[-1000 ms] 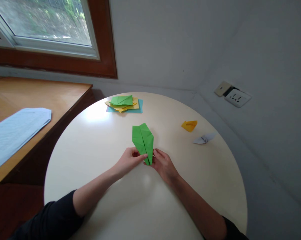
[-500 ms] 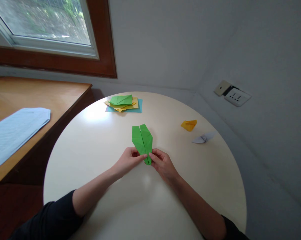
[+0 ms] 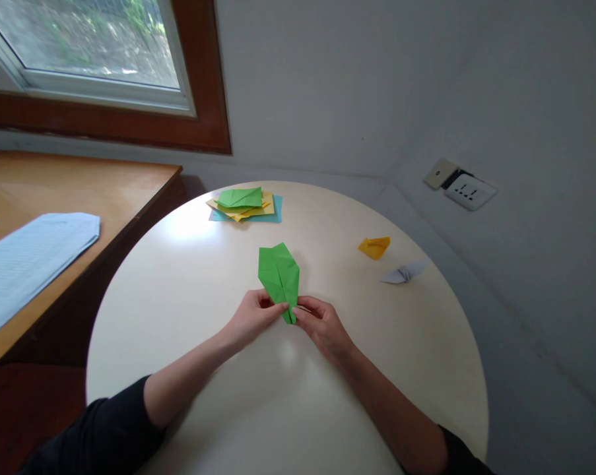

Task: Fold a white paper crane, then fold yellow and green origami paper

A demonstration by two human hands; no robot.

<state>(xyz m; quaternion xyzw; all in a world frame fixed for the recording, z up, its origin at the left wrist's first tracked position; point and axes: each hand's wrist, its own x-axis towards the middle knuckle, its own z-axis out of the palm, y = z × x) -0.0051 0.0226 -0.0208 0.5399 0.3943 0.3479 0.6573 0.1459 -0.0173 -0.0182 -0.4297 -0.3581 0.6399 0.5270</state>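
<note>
A green piece of folded paper (image 3: 278, 270) is held above the middle of the round table, wide at its far end and narrow toward me. A crease or slit runs down its centre. My left hand (image 3: 254, 318) pinches its narrow end from the left, thumb on top and the other fingers partly hidden beneath. From the right, my right hand (image 3: 323, 324) grips the same narrow end, its thumb close to the left one.
Coloured papers (image 3: 272, 210) lie stacked at the far edge of the round table (image 3: 298, 409). On the right are a folded yellow paper (image 3: 375, 248) and a folded white paper (image 3: 402, 272). A wooden desk (image 3: 129, 173) with white sheets (image 3: 40, 264) stands at left.
The green paper has shifted slightly left and away from me, and the gap along its centre at the far end has narrowed. Both hands keep their hold.
</note>
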